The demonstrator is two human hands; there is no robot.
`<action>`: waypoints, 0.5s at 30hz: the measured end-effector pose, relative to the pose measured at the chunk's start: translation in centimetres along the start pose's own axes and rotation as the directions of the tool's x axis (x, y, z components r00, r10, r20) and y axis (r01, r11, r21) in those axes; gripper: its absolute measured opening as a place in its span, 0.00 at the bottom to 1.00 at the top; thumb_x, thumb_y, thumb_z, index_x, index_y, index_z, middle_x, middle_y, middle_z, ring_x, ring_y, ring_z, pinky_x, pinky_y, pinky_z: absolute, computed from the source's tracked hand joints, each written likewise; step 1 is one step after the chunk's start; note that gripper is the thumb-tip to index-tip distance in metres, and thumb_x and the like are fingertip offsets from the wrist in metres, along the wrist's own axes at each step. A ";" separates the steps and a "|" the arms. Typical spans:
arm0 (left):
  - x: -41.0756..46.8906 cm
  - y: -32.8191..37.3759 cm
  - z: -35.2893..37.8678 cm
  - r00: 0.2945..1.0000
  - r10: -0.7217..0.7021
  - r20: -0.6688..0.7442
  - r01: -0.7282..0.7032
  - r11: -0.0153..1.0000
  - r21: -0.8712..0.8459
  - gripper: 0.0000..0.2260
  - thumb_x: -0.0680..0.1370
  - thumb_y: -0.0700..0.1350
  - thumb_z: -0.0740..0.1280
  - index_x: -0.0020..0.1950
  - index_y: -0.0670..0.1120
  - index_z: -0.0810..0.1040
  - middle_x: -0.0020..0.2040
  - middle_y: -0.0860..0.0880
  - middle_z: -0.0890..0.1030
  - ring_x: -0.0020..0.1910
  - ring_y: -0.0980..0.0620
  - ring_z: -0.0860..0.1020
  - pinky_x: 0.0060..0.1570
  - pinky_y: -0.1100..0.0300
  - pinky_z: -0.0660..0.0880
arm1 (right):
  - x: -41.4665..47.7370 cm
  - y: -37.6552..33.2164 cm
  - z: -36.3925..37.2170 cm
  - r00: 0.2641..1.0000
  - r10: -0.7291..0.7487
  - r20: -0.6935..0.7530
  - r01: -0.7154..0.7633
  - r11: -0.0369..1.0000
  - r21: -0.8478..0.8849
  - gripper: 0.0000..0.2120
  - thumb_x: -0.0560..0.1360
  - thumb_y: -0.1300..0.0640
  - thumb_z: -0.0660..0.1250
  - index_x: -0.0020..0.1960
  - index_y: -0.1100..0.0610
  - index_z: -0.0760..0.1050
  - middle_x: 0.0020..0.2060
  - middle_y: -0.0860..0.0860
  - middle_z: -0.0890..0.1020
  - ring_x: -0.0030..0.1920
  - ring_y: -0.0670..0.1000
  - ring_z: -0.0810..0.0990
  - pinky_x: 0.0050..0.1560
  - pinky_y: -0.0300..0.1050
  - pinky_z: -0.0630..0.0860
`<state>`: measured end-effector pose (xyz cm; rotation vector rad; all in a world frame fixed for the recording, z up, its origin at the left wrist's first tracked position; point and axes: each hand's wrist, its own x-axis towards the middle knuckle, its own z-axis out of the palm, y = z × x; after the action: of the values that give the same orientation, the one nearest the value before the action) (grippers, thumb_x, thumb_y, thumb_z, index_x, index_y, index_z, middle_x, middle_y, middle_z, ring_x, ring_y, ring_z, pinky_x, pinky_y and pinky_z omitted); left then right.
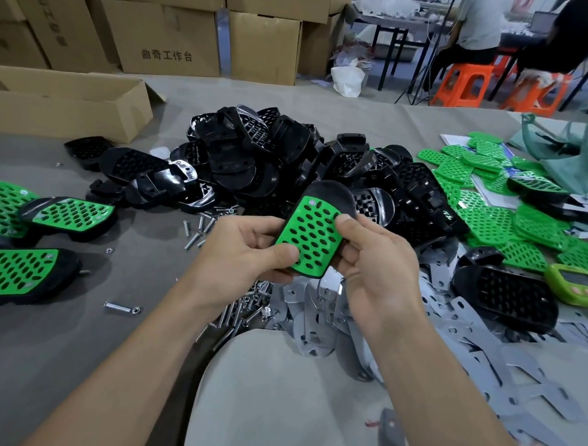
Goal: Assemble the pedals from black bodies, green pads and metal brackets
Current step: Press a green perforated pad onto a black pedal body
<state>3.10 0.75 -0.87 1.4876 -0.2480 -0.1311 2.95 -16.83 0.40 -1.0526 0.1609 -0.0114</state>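
Both hands meet at the centre of the frame. The left hand (244,254) grips the lower left edge of the perforated green plastic pad (311,236), thumb pressed flat on its face and the other fingers curled underneath, out of view. The right hand (373,264) grips the opposite side, with its thumb tip on the pad's upper right edge and its fingers folded close against the side. The pad lies on a glossy black plastic pedal body (333,194), whose rounded end pokes out above it. A small silver fastener head shows at the pad's top corner.

Both bare forearms rise from the bottom of the frame and angle inward. The piece is tilted, held up off the grey table cover (47,344).

Right behind the hands sits a big heap of black bodies (273,158). Loose green pads (490,217) spread across the right of the frame. Flat grey metal brackets (453,327) fan out under and beside the right wrist, partly hidden by it. Silver bolts (197,229) are scattered just left of the left hand.

Three finished green-and-black pedals (10,274) lie at the left edge. One more black body (512,296) rests on the brackets at right, beside a lime-green digital timer (583,284). An open cardboard box (59,102) sits upper left.
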 end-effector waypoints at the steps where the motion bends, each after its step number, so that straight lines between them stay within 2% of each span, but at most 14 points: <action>1: 0.0 0.0 0.0 1.000 0.008 -0.029 -0.009 1.000 -0.023 0.11 0.73 0.37 0.73 0.54 0.45 0.85 0.46 0.43 0.88 0.44 0.45 0.88 0.39 0.56 0.84 | 0.1 0.0 0.0 1.000 0.017 0.020 -0.017 1.000 -0.007 0.07 0.79 0.65 0.67 0.50 0.62 0.85 0.48 0.58 0.87 0.50 0.57 0.87 0.44 0.49 0.84; 4: 0.0 0.1 0.6 0.989 0.017 -0.146 -0.032 0.994 -0.105 0.11 0.72 0.36 0.73 0.54 0.43 0.84 0.45 0.42 0.88 0.39 0.45 0.87 0.34 0.58 0.83 | 0.4 -0.5 0.2 0.997 0.011 0.073 -0.010 1.000 -0.017 0.08 0.81 0.62 0.66 0.56 0.63 0.81 0.50 0.57 0.87 0.52 0.57 0.87 0.49 0.50 0.84; 5: 0.1 0.1 0.6 0.980 0.003 -0.200 -0.035 0.987 -0.156 0.12 0.71 0.37 0.73 0.54 0.42 0.84 0.44 0.42 0.88 0.38 0.46 0.87 0.33 0.60 0.83 | 0.3 -0.6 0.2 0.997 -0.023 0.067 0.028 0.997 -0.076 0.10 0.80 0.60 0.67 0.59 0.61 0.81 0.51 0.56 0.87 0.53 0.55 0.87 0.52 0.50 0.83; 6: 0.3 0.3 0.6 0.964 -0.019 -0.264 -0.039 0.976 -0.212 0.12 0.70 0.38 0.73 0.54 0.42 0.84 0.44 0.41 0.88 0.37 0.46 0.87 0.33 0.61 0.82 | 0.2 -0.6 0.2 0.995 -0.089 0.044 0.097 0.968 -0.231 0.12 0.78 0.60 0.69 0.61 0.58 0.82 0.51 0.52 0.88 0.53 0.51 0.87 0.56 0.48 0.83; 7: 0.5 0.4 0.3 0.943 -0.044 -0.329 -0.048 0.963 -0.266 0.11 0.71 0.37 0.73 0.54 0.41 0.84 0.44 0.41 0.88 0.37 0.46 0.87 0.33 0.62 0.82 | 0.1 -0.5 0.2 0.982 -0.186 0.025 0.176 0.869 -0.463 0.13 0.76 0.59 0.71 0.60 0.53 0.83 0.50 0.47 0.88 0.52 0.46 0.86 0.58 0.46 0.81; 8: 0.7 0.6 -0.2 0.919 -0.069 -0.389 -0.063 0.947 -0.316 0.09 0.74 0.36 0.72 0.54 0.41 0.83 0.45 0.42 0.88 0.37 0.46 0.87 0.34 0.63 0.82 | -0.3 -0.4 0.3 0.958 -0.284 0.044 0.238 0.699 -0.674 0.12 0.74 0.59 0.72 0.56 0.50 0.85 0.47 0.41 0.87 0.49 0.40 0.85 0.58 0.41 0.80; 9: 0.8 0.7 -0.7 0.895 -0.093 -0.436 -0.080 0.928 -0.363 0.07 0.76 0.35 0.70 0.53 0.41 0.83 0.45 0.42 0.88 0.38 0.46 0.87 0.35 0.63 0.81 | -0.8 -0.2 0.7 0.929 -0.352 0.112 0.295 0.523 -0.799 0.10 0.73 0.58 0.72 0.52 0.47 0.86 0.43 0.37 0.86 0.47 0.37 0.83 0.55 0.37 0.79; 11: 1.1 0.7 -1.6 0.859 -0.136 -0.494 -0.105 0.897 -0.429 0.05 0.79 0.34 0.69 0.53 0.40 0.82 0.46 0.42 0.88 0.39 0.47 0.87 0.36 0.63 0.82 | -2.1 0.5 1.7 0.883 -0.365 0.294 0.410 0.300 -0.861 0.08 0.73 0.57 0.71 0.47 0.47 0.86 0.41 0.38 0.85 0.45 0.39 0.81 0.51 0.35 0.76; 13: 1.2 0.4 -2.1 0.838 -0.156 -0.522 -0.107 0.893 -0.438 0.04 0.79 0.35 0.70 0.53 0.39 0.82 0.47 0.41 0.88 0.39 0.47 0.87 0.37 0.63 0.82 | -2.8 2.0 2.7 0.834 -0.273 0.479 0.521 0.106 -0.847 0.08 0.74 0.54 0.71 0.51 0.49 0.85 0.45 0.45 0.85 0.51 0.45 0.78 0.60 0.42 0.72; 15: 1.2 0.1 -2.4 0.837 -0.152 -0.526 -0.108 0.897 -0.430 0.04 0.78 0.35 0.71 0.52 0.40 0.83 0.48 0.42 0.88 0.40 0.48 0.87 0.41 0.63 0.83 | -3.2 3.7 3.2 0.789 -0.110 0.604 0.597 -0.091 -0.797 0.14 0.76 0.48 0.68 0.60 0.51 0.81 0.56 0.48 0.82 0.63 0.51 0.72 0.73 0.49 0.61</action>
<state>4.89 2.82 -0.81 1.0099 0.2607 0.2161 0.02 -11.92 -0.83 -2.5882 -0.6485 -0.2646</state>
